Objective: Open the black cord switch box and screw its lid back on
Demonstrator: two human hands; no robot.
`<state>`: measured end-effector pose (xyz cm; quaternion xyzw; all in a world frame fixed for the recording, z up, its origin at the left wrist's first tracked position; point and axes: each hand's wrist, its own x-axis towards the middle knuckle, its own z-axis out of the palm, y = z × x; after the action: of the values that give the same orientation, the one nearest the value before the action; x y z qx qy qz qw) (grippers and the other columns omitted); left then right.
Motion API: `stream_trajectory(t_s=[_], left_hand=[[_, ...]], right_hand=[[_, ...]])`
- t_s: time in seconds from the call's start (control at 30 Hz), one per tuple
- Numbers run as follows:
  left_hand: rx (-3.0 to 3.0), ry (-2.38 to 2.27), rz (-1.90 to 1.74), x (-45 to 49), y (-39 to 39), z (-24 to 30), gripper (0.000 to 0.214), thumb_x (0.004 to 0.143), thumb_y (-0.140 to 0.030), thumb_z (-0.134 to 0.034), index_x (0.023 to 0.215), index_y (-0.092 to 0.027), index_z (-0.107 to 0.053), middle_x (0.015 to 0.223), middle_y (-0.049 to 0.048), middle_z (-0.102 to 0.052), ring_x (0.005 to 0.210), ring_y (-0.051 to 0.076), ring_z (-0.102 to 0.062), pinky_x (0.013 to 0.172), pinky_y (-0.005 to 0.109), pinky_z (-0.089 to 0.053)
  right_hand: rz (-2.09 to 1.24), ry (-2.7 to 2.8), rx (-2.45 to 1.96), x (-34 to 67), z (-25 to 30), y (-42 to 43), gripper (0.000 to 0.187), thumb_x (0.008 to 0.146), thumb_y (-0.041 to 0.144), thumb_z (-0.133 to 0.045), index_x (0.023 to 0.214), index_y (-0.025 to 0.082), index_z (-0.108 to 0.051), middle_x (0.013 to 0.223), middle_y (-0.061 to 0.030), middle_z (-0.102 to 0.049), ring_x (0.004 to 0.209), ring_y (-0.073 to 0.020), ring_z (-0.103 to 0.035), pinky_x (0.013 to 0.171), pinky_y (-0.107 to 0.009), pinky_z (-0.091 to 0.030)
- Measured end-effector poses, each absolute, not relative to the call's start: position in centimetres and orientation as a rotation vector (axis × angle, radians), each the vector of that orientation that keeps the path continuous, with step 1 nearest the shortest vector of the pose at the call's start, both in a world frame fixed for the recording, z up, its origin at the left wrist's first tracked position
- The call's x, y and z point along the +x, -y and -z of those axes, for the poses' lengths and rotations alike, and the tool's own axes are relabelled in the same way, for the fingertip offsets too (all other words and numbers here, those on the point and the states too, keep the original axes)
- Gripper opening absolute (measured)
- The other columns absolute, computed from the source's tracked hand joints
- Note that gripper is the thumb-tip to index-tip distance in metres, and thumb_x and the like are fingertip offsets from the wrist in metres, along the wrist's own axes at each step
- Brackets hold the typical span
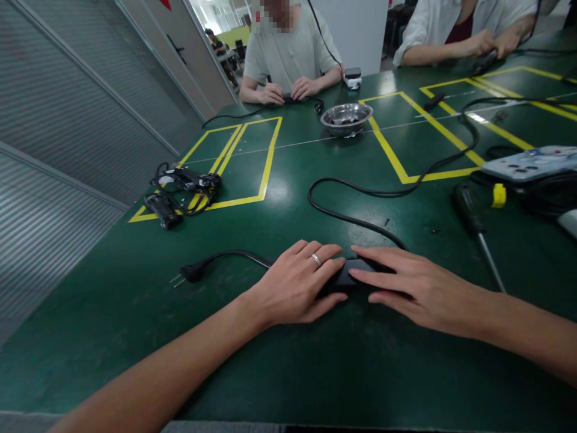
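Head view: both hands are palm down at the near middle of the green table (270, 373), meeting over a black adapter (341, 281) that lies flat on the surface. The left hand (297, 282), with a ring (316, 260) on one finger, is loosely closed round the adapter's left part, fingers bent over the top and thumb along the near side. The right hand (412, 285) has its fingers almost straight and spread apart, fingertips reaching across the other end and the thumb at the near edge; I cannot tell how firmly it presses. Left of the left hand, a short cord (237, 252) leads to a two-pin plug (193, 273) lying on the tabletop. Beyond the right hand, a long black cable (342, 216) loops away to the right. A screwdriver (469, 210) lies near the right forearm, with a small yellow piece (499, 195) just beside its handle and a phone-like object (532, 163) behind. Further off are a metal bowl (346, 129) and, at the left, a bundle of black cords (193, 180) over yellow tape lines (270, 159). Across the table, a person in a pale T-shirt (288, 60) has both hands at a dark object (294, 99).
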<state>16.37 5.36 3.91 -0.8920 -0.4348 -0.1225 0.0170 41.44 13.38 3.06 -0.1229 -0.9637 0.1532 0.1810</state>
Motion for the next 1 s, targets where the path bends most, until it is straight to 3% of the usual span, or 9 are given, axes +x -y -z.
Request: stream_trajectory(t_s=[0.07, 0.17, 0.33, 0.47, 0.57, 0.73, 0.87, 1.0], left_hand=[[-2.718, 1.330, 0.505, 16.8, -5.3, -4.2, 0.047, 0.091, -0.052, -0.053, 0.118, -0.014, -0.047, 0.138, 0.0188, -0.050, 0.117, 0.031, -0.055, 0.094, 0.047, -0.047], [-2.704, 1.304, 0.630, 17.6, -5.1, -4.3, 0.063, 0.090, -0.055, -0.053, 0.135, -0.015, -0.035, 0.150, 0.0185, -0.039, 0.138, 0.032, -0.038, 0.109, 0.050, -0.038], [-2.967, 1.394, 0.294, 18.7, -4.9, -3.9, 0.065, 0.097, -0.046, -0.044, 0.150, -0.015, -0.020, 0.157, 0.0128, -0.028, 0.144, 0.028, -0.030, 0.117, 0.048, -0.032], [-2.952, 1.433, 0.242, 18.8, -4.9, -3.7, 0.061, 0.099, -0.042, -0.042, 0.151, -0.016, -0.022, 0.160, 0.0087, -0.022, 0.145, 0.029, -0.028, 0.118, 0.050, -0.030], [-2.901, 1.409, 0.262, 18.7, -4.7, -3.8, 0.061, 0.098, -0.043, -0.044, 0.149, -0.015, -0.027, 0.160, 0.0088, -0.020, 0.145, 0.031, -0.026, 0.118, 0.051, -0.030], [-2.912, 1.182, 0.334, 18.3, -4.4, -3.5, 0.048, 0.099, -0.024, -0.042, 0.146, -0.015, -0.035, 0.156, 0.0068, -0.033, 0.144, 0.027, -0.029, 0.118, 0.045, -0.032], [-2.948, 1.151, 0.300, 18.1, -4.5, -3.4, 0.047, 0.098, -0.012, -0.034, 0.145, -0.014, -0.037, 0.154, 0.0069, -0.036, 0.142, 0.026, -0.032, 0.116, 0.045, -0.036], [-2.938, 1.104, 0.350, 17.9, -4.5, -3.4, 0.044, 0.098, -0.012, -0.036, 0.142, -0.012, -0.041, 0.151, 0.0077, -0.042, 0.139, 0.026, -0.036, 0.116, 0.042, -0.037]], right_hand=[[-0.388, 2.601, -0.515, 41.9, -4.0, -14.7, 0.042, 0.090, 0.028, -0.054, 0.132, 0.026, -0.057, 0.138, -0.0097, -0.055, 0.123, -0.0239, -0.056, 0.100, -0.043, -0.050], [-0.124, 2.416, -0.949, 43.1, -5.4, -17.4, 0.038, 0.092, 0.039, -0.048, 0.119, 0.018, -0.064, 0.120, -0.0128, -0.062, 0.108, -0.0269, -0.060, 0.095, -0.045, -0.050], [0.270, 2.393, -1.742, 46.7, -5.3, -21.4, 0.071, 0.085, 0.069, -0.036, 0.115, 0.009, -0.060, 0.109, -0.0245, -0.061, 0.092, -0.0383, -0.062, 0.065, -0.046, -0.049], [0.255, 2.495, -2.017, 49.1, -4.3, -22.8, 0.083, 0.077, 0.082, -0.028, 0.099, 0.010, -0.063, 0.095, -0.0252, -0.063, 0.082, -0.0371, -0.063, 0.058, -0.043, -0.044], [0.101, 2.533, -2.159, 49.8, -3.8, -23.5, 0.080, 0.077, 0.081, -0.028, 0.094, 0.011, -0.063, 0.084, -0.0245, -0.064, 0.074, -0.0361, -0.063, 0.057, -0.043, -0.042], [-0.051, 2.482, -2.200, 49.3, -3.5, -23.8, 0.066, 0.084, 0.065, -0.037, 0.116, 0.010, -0.055, 0.096, -0.0255, -0.065, 0.079, -0.0369, -0.064, 0.058, -0.043, -0.043], [0.005, 2.375, -2.170, 48.5, -4.4, -23.3, 0.068, 0.086, 0.062, -0.034, 0.126, 0.009, -0.049, 0.094, -0.0240, -0.065, 0.080, -0.0377, -0.064, 0.060, -0.043, -0.042], [-0.240, 2.059, -1.840, 47.4, -6.2, -22.4, 0.052, 0.091, 0.055, -0.036, 0.117, 0.014, -0.054, 0.084, -0.0149, -0.066, 0.068, -0.0247, -0.063, 0.059, -0.037, -0.044]])
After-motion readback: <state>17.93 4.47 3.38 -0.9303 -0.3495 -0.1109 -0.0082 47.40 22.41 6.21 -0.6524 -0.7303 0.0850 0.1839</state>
